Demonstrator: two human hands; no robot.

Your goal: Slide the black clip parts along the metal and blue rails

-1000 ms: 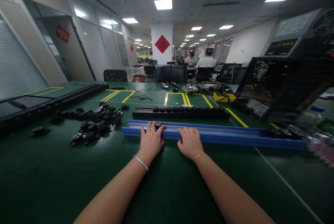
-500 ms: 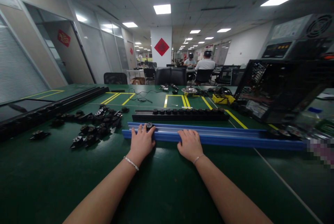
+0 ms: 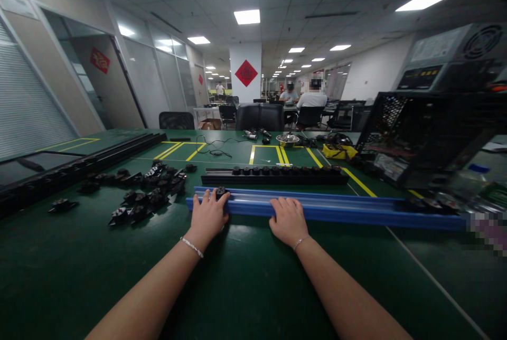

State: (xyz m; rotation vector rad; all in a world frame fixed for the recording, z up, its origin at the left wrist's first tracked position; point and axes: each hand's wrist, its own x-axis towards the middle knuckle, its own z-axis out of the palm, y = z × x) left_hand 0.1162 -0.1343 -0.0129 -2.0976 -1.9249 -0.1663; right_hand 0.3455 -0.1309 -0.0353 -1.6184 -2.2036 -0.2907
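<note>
A long blue channel rail (image 3: 336,210) lies crosswise before me on the green table. Near its left end, a small black round-topped part (image 3: 221,191) sits in the channel. My left hand (image 3: 208,214) reaches over the near wall with its fingers round this part. Farther right, my right hand (image 3: 288,218) is closed over the rail's near edge, fingertips curled inside. Just behind lies a black rail (image 3: 273,176) carrying a row of similar black parts. At the rail's right end, several more round parts (image 3: 431,204) sit in the channel.
Loose black parts (image 3: 154,192) lie heaped to the left, near long black rails (image 3: 79,168). An open computer case (image 3: 420,134) stands at the right. Toward the back are a metal bowl (image 3: 288,140), cables and a yellow item (image 3: 339,151). People sit farther off.
My left hand has moved slightly left along the blue rail, and the black part has moved with it. My right hand stays in place on the rail.
</note>
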